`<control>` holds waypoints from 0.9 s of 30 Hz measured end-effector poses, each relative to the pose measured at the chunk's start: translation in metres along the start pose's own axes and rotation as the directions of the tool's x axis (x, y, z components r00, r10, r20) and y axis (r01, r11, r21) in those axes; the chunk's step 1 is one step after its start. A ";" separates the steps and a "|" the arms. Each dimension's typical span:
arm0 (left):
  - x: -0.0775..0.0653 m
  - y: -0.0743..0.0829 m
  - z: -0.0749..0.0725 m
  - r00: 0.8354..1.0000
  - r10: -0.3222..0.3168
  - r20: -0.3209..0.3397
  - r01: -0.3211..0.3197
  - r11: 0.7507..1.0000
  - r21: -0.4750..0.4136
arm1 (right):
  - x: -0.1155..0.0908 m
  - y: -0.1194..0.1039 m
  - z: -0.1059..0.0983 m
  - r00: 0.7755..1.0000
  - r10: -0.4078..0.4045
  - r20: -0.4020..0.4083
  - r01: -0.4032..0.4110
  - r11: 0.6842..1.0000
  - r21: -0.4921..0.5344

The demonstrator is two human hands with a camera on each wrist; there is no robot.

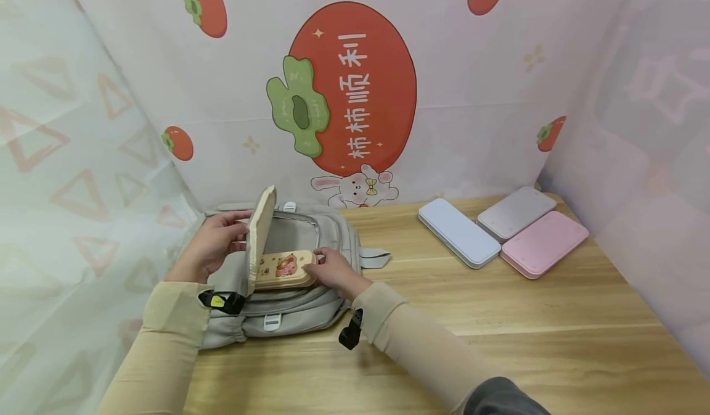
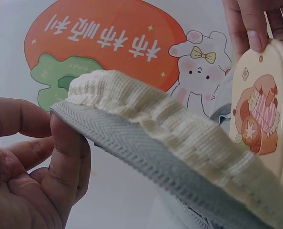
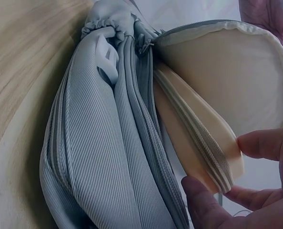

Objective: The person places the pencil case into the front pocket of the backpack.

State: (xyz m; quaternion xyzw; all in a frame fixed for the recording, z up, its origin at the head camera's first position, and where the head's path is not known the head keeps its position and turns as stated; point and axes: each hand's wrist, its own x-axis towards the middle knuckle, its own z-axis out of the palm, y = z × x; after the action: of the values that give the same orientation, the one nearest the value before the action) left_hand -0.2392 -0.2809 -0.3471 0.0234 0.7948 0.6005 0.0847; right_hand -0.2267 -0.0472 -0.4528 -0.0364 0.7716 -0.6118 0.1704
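Note:
A grey backpack (image 1: 327, 310) lies on the table with its front pocket unzipped. My left hand (image 1: 213, 242) pinches the edge of the pocket's flap (image 1: 261, 230) and holds it upright; the flap's cream lining (image 3: 227, 67) shows in the right wrist view. My right hand (image 1: 335, 271) grips one end of a cream pencil case (image 1: 285, 266) with a bear picture on its lid. The case is partly inside the pocket, its far end behind the flap. In the right wrist view, thumb and fingers hold the case's end around its zipper (image 3: 198, 133).
Three more cases lie at the back right of the wooden table (image 1: 444, 328): light blue (image 1: 459, 232), grey (image 1: 516, 211) and pink (image 1: 545, 243). A backpack strap end (image 1: 375, 258) sticks out to the right. A printed cloth backdrop (image 1: 233, 94) stands behind.

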 end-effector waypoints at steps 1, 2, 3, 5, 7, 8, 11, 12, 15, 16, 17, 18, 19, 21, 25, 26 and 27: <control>0.000 0.000 0.000 1.000 0.000 -0.002 0.000 1.000 0.001 | 0.000 -0.001 0.001 1.000 -0.002 0.003 0.002 1.000 -0.001; 0.001 0.000 0.001 1.000 -0.002 -0.003 0.002 1.000 0.002 | 0.000 -0.001 0.002 1.000 -0.003 0.006 0.003 1.000 -0.008; 0.001 0.000 0.001 1.000 -0.003 -0.004 0.003 1.000 0.002 | 0.000 -0.001 0.003 1.000 -0.003 0.006 0.004 1.000 -0.016; 0.001 -0.001 0.003 1.000 -0.005 -0.008 0.005 1.000 0.004 | 0.000 -0.001 0.005 1.000 -0.003 0.007 0.003 1.000 -0.022; 0.000 -0.001 0.004 1.000 -0.009 -0.016 0.009 1.000 0.005 | 0.001 0.000 0.007 1.000 -0.008 0.009 0.009 1.000 -0.030; 0.000 -0.001 0.004 1.000 -0.012 -0.020 0.012 1.000 0.004 | 0.002 0.001 0.008 1.000 -0.012 0.010 0.013 0.999 -0.032; -0.002 0.000 0.003 0.999 -0.012 -0.031 0.012 1.000 -0.003 | 0.004 0.002 0.012 1.000 -0.023 0.014 0.024 0.999 -0.036; -0.002 0.001 0.003 0.999 -0.010 -0.034 0.010 1.000 -0.005 | 0.004 0.002 0.013 1.000 -0.026 0.013 0.026 0.999 -0.041; -0.003 -0.001 0.002 0.999 0.010 -0.031 -0.011 1.000 -0.011 | 0.005 0.002 0.014 1.000 -0.022 0.007 0.023 0.998 -0.052; -0.003 -0.001 0.002 0.999 0.018 -0.030 -0.019 1.000 -0.011 | 0.004 0.001 0.014 1.000 -0.023 0.007 0.023 0.998 -0.053; -0.003 -0.001 0.002 0.999 0.026 -0.030 -0.027 1.000 -0.013 | 0.004 0.000 0.014 1.000 -0.024 0.006 0.025 0.998 -0.055; -0.003 -0.001 0.002 0.999 0.036 -0.030 -0.037 0.999 -0.037 | 0.005 -0.001 0.014 1.000 -0.025 0.005 0.025 0.998 -0.059; -0.003 -0.001 0.002 0.999 0.043 -0.029 -0.044 0.998 -0.043 | 0.005 -0.002 0.014 1.000 -0.026 0.003 0.026 0.998 -0.062; -0.003 -0.002 0.004 0.999 0.046 -0.027 -0.048 0.998 -0.049 | 0.005 -0.003 0.015 1.000 -0.027 -0.001 0.027 0.997 -0.072; -0.003 -0.002 0.007 0.999 0.017 -0.044 -0.019 1.000 -0.024 | 0.007 -0.005 0.019 1.000 -0.019 -0.001 0.019 0.996 -0.090; -0.003 -0.002 0.008 0.999 0.010 -0.047 -0.011 1.000 -0.019 | 0.007 -0.004 0.020 1.000 -0.017 0.000 0.017 0.995 -0.095; -0.003 -0.001 0.009 0.999 0.005 -0.050 -0.006 1.000 -0.019 | 0.008 -0.004 0.022 1.000 -0.015 0.000 0.015 0.995 -0.099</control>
State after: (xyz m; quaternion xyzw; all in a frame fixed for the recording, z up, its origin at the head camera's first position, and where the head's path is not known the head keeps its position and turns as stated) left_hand -0.2347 -0.2735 -0.3503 0.0095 0.7910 0.6085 0.0633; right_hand -0.2278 -0.0705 -0.4546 -0.0503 0.8007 -0.5742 0.1634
